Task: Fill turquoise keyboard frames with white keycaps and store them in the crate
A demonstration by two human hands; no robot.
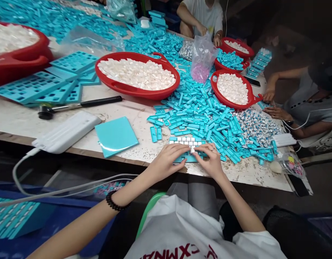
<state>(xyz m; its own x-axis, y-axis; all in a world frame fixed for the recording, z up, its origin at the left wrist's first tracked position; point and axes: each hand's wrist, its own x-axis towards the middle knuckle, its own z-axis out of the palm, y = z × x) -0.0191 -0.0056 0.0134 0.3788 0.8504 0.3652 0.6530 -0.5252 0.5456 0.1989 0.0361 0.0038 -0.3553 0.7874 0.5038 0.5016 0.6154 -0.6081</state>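
Note:
A blue frame (189,158) with rows of white square caps (184,139) lies at the table's front edge. My left hand (170,158) rests over its left side, fingers stretched across the caps and thumb apart, holding nothing. At the right side, my right hand (209,158) has its thumb and index finger at a white cap (192,149), pinched over the frame. Part of the frame is hidden under both hands. Small blue pieces (198,118) are heaped just behind it.
Red baskets of white caps (139,94) stand behind. A hammer (82,104), white power bank (68,132) and blue square plate (116,136) lie left. Stacked blue frames (28,86) are farther left. Two other people work at the far and right sides.

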